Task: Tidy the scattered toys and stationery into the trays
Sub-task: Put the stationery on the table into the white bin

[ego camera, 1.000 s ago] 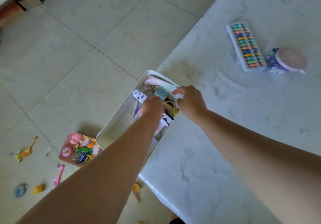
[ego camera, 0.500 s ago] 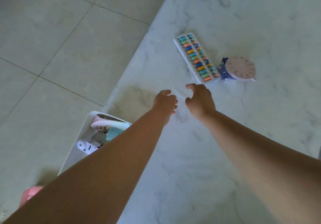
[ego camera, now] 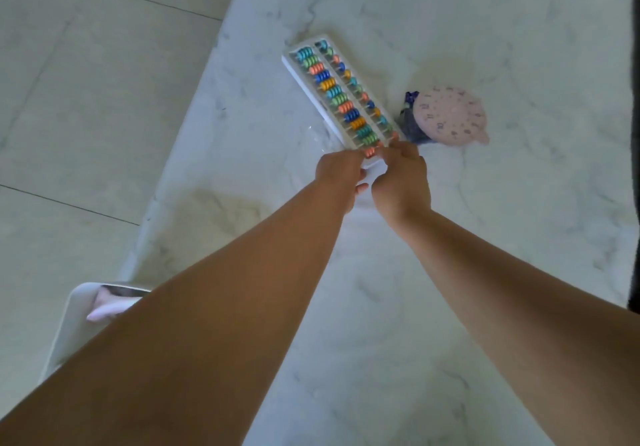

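A white abacus with rows of coloured beads lies slantwise on the marble table. My left hand and my right hand meet at its near end, and the fingers of both curl round that end. Beside the abacus to the right lies a pink toy clock on a dark blue object. The white tray sits at the lower left below the table edge, mostly hidden by my left forearm; a pale pink item shows inside it.
The table's left edge runs from the top middle down to the lower left, with pale floor tiles beyond it. A dark strip borders the right side of the view.
Both hands left the tray, crossed the table and now hold the near end of the abacus. The view has swung away from the tray toward the abacus and clock.
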{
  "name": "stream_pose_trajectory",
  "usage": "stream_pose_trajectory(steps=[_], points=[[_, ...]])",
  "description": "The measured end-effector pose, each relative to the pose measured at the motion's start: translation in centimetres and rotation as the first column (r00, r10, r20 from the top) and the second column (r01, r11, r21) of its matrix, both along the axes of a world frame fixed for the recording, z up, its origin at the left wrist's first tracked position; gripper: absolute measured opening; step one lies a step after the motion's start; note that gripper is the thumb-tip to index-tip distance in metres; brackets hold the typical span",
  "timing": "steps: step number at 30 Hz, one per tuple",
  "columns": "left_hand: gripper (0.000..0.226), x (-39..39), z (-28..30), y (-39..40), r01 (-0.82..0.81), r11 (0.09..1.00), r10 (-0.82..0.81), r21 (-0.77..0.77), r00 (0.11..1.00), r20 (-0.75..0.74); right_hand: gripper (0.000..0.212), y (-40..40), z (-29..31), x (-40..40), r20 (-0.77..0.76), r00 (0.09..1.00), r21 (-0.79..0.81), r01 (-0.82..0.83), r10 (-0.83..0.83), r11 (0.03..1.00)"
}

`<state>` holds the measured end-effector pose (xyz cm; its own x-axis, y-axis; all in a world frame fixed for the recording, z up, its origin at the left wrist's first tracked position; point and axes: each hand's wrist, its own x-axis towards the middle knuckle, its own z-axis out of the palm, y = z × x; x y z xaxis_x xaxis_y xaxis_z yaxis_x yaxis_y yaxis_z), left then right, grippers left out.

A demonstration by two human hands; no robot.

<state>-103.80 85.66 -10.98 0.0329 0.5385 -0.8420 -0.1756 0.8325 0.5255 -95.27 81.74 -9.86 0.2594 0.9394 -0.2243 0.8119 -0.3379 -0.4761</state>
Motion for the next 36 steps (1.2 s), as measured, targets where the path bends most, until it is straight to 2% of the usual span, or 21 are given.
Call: stream_pose_trajectory(steps=[6,10,12,14,16,18,21,23,25,27,31,33,36], points=[[0.035,-1.4,-0.1,0.0,0.143,0.988,-0.126,0.053,0.96,-0.249,0.046,-0.2,0.0,-0.3,-0.132,0.987,-0.03,0.092,-0.095,0.995],[0.011,-4.8,1.8,-2.5,0.169,0.982,-0.125,0.085,0.917,-0.38,0.047,-0.7,1.7,-1.4,-0.167,0.978,-0.048,0.118,-0.124,0.992],[0.016,-6.9,2.9,-4.1,0.175,0.978,-0.113,0.112,0.902,-0.417,0.051,-1.4,2.7,-2.6,-0.18,0.979,-0.068,0.088,-0.099,0.994],[0.015,-8.9,4.1,-6.0,0.122,0.982,-0.055,0.146,0.917,-0.396,0.05,-2.3,3.5,-4.0,-0.2,0.977,-0.097,0.055,-0.074,0.994],[0.019,-10.8,5.3,-8.2,0.037,0.985,0.021,0.171,0.944,-0.329,0.04,-3.3,4.0,-5.5,-0.229,0.971,-0.139,0.035,-0.066,0.99],[0.018,-12.3,6.4,-10.5,0.002,0.985,0.048,0.174,0.958,-0.282,0.033,-4.2,4.1,-6.7,-0.297,0.947,-0.21,0.063,-0.125,0.976],[0.019,-14.6,7.6,-14.4,-0.07,0.983,0.112,0.168,0.961,-0.253,0.042,-6.1,4.8,-8.9,-0.469,0.842,-0.307,0.129,-0.267,0.943],[0.022,-15.9,8.2,-16.9,-0.09,0.982,0.136,0.168,0.949,-0.284,0.045,-7.4,5.4,-9.9,-0.538,0.759,-0.359,0.187,-0.367,0.914],[0.026,-17.6,8.5,-20.1,-0.105,0.981,0.157,0.162,0.923,-0.351,0.044,-9.2,5.9,-11.2,-0.593,0.699,-0.376,0.2,-0.401,0.905],[0.03,-18.8,8.6,-22.6,-0.199,0.967,0.247,0.161,0.895,-0.372,0.039,-10.6,6.3,-12.2,-0.643,0.658,-0.376,0.174,-0.392,0.91],[0.033,-21.1,9.4,-28.1,-0.412,0.896,0.437,0.166,0.752,-0.493,0.024,-15.0,7.5,-15.6,-0.748,0.579,-0.416,-0.025,-0.326,0.909],[0.037,-22.5,9.3,-30.9,-0.391,0.907,0.402,0.159,0.685,-0.608,0.014,-17.7,8.1,-17.7,-0.766,0.583,-0.418,-0.131,-0.271,0.899],[0.039,-24.1,9.2,-33.6,-0.327,0.939,0.29,0.107,0.582,-0.76,0.017,-20.5,8.0,-20.6,-0.747,0.607,-0.478,-0.205,-0.272,0.854]])
